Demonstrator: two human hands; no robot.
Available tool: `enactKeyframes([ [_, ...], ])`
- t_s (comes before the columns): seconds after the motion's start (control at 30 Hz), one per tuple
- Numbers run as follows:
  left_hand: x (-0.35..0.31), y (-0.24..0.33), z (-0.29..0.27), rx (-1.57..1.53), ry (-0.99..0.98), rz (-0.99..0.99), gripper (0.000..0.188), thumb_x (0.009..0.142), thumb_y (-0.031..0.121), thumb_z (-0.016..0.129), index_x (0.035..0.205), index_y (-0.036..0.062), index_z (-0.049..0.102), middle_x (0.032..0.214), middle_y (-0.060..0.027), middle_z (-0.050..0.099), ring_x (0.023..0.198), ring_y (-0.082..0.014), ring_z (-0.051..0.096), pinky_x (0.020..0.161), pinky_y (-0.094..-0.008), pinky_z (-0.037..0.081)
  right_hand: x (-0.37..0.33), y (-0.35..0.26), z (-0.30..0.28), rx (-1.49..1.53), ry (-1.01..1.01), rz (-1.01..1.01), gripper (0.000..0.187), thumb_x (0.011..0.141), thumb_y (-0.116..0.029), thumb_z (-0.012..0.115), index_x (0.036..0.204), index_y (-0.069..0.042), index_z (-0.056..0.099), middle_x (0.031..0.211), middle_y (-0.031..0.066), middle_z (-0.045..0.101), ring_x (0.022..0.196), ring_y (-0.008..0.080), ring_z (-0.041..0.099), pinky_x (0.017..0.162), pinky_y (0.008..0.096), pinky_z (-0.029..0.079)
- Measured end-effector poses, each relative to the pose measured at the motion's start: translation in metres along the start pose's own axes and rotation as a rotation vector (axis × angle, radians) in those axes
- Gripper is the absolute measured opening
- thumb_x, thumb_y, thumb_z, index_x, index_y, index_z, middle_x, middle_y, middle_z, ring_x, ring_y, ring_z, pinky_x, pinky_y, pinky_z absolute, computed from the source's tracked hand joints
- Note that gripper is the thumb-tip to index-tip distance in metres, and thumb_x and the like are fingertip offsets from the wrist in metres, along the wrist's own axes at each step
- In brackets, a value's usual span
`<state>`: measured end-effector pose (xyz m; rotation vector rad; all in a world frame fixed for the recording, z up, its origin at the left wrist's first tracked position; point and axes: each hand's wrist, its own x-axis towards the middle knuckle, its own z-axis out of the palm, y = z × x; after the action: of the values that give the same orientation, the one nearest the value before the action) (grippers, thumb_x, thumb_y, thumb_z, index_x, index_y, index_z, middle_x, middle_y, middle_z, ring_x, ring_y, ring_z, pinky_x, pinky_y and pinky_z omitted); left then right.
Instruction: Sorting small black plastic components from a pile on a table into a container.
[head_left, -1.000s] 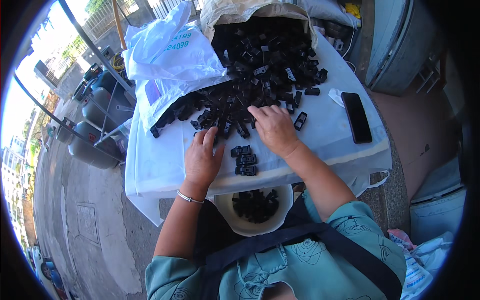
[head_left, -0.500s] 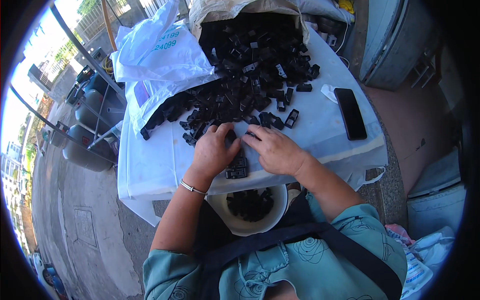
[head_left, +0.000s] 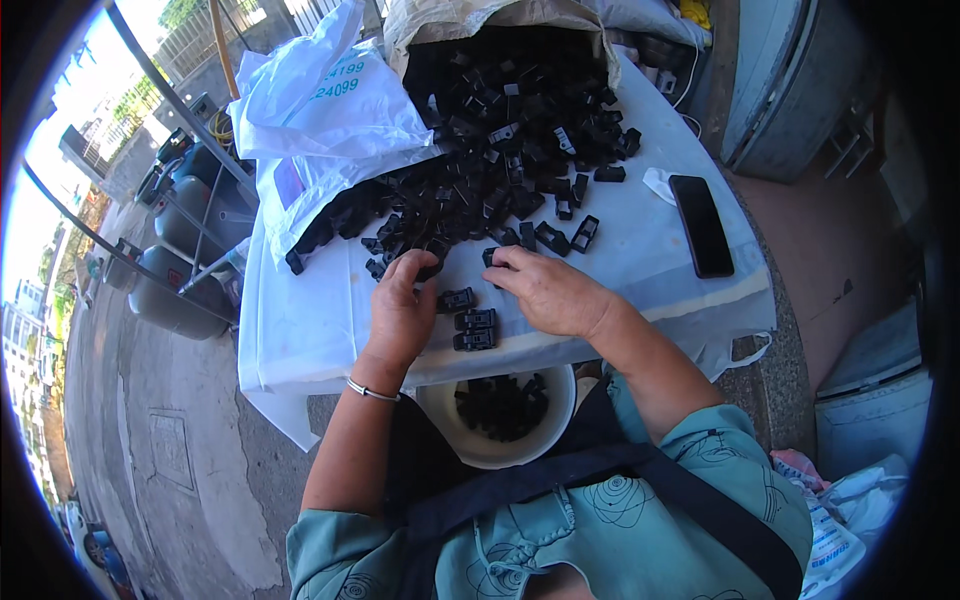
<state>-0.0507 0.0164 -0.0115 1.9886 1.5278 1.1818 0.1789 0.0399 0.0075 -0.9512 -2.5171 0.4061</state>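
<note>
My left hand (head_left: 402, 308) is closed at the near edge of a large heap of black plastic parts (head_left: 480, 180), its thumb and fingers on a small black plastic part (head_left: 428, 268). To its right, my right hand (head_left: 556, 292) pinches another black plastic block (head_left: 490, 257) by its end. Between the hands, three black rectangular pieces (head_left: 475, 320) lie one below the other on the white-covered table, the farthest one set slightly left. My fingers partly cover both held parts, so their details are hidden.
The heap spills from an open paper sack (head_left: 396, 35) beside a white plastic bag (head_left: 320, 130). A black phone (head_left: 702, 228) lies at the right on the table cover (head_left: 300, 350). Below the near edge, a white bucket (head_left: 560, 425) holds more black parts.
My hands have moved apart, the left one to the left, uncovering the small row of pieces between them. Each hand now has a black part at its fingertips.
</note>
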Motion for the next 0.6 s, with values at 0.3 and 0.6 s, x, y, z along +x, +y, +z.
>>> enactKeyframes([
  [0.3,-0.006,-0.002,-0.021,0.004,0.089,-0.026,0.028,0.095,0.002,0.051,0.123,0.0013,0.049,0.087,-0.0058,0.062,0.076,-0.012,0.059,0.067,-0.0254,0.049,0.008,0.017,0.008,-0.212,0.137,-0.085,0.032,0.082,-0.001,0.058,0.113,-0.003,0.06,0.117,0.0157,0.055,0.101,0.0311,0.063,0.083,0.0376,0.055],
  [0.6,-0.022,0.007,-0.029,-0.124,-0.034,-0.398,0.019,0.097,0.018,0.056,0.105,0.001,0.058,0.087,-0.0119,0.065,0.072,-0.0164,0.062,0.066,-0.0295,0.05,0.011,-0.013,0.017,0.094,0.075,-0.041,0.028,0.081,-0.011,0.066,0.107,-0.003,0.061,0.098,0.0122,0.062,0.087,0.0306,0.063,0.076,0.0389,0.052],
])
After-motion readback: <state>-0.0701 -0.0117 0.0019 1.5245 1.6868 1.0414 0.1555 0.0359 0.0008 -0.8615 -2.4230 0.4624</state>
